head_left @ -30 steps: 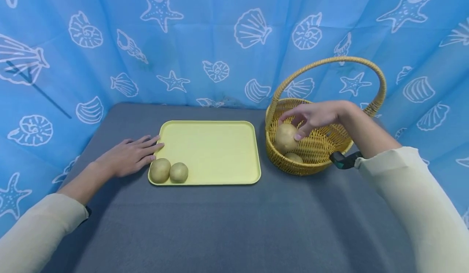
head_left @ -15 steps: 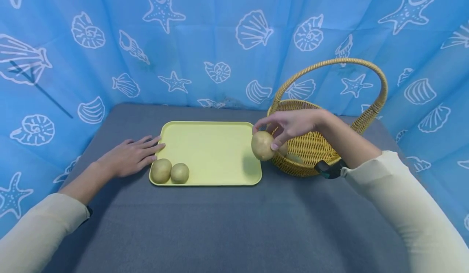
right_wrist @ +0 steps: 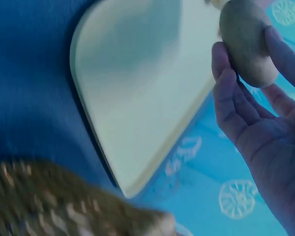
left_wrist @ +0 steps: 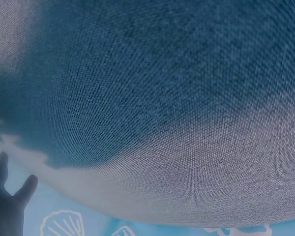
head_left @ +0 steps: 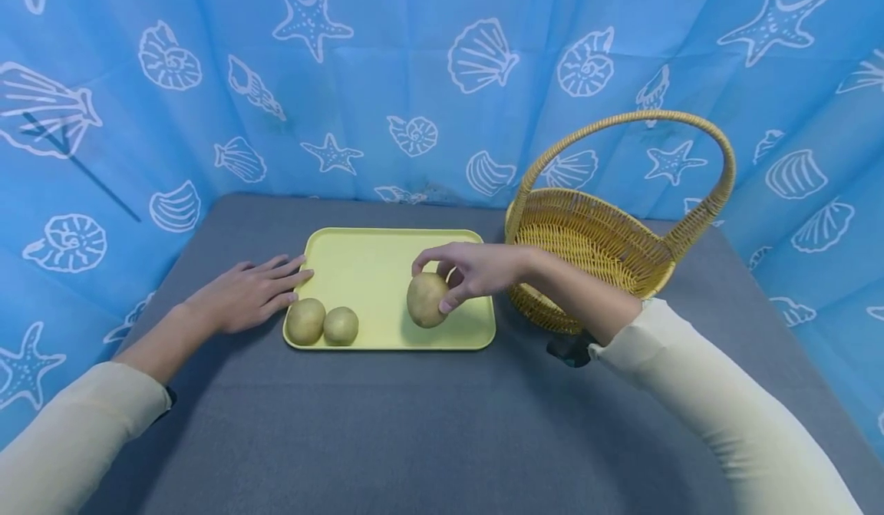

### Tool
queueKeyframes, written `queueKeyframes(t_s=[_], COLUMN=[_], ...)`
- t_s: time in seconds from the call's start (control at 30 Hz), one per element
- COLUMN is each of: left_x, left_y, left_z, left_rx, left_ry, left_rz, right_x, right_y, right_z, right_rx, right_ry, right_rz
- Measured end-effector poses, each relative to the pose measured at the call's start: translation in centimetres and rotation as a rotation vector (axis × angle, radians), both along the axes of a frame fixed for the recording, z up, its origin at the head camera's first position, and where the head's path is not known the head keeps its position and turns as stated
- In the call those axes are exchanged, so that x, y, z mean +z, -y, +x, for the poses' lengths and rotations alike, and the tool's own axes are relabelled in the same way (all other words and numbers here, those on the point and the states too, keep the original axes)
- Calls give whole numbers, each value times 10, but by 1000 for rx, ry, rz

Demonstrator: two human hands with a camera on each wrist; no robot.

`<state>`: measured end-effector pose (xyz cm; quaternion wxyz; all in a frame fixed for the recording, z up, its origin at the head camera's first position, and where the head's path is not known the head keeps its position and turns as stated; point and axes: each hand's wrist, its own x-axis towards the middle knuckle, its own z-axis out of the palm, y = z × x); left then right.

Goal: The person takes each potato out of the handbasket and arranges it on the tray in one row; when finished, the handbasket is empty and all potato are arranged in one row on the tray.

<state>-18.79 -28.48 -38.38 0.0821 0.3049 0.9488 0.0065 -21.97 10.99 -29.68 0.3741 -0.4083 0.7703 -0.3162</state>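
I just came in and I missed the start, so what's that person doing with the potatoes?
The person's right hand is holding a potato above the yellow tray. The left hand has its fingertips at the tray's left edge. A bigger potato and a smaller potato sit side by side in the tray's near left corner. The wicker basket stands to the right of the tray, partly hidden by the right arm.

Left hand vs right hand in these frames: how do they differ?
Fingers: the left hand has them spread and fairly straight; the right hand curls them round a potato.
Place: in the head view, the left hand is at the left edge of the tray, the right hand over its right part.
Shared: both bare, with pale sleeves.
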Motion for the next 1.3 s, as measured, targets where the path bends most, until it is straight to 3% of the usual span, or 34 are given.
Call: queueKeyframes(t_s=[0.23,0.53,0.83,1.3], left_x=[-1,-2,-3,-1], left_y=[-1,0,-1,-1], left_z=[-1,-2,-2,-1], left_rx=[-7,-5,4,8], left_ry=[-6,-4,-1,6], left_rz=[4,6,4,2], right_x=[-25,-49,-57,-63], right_y=[23,41,52,61], right_z=[7,10,12,11], right_rx=[12,-37,-68,-55], right_ry=[-84,-6,11,-78], right_rz=[-10,-22,-2,-33])
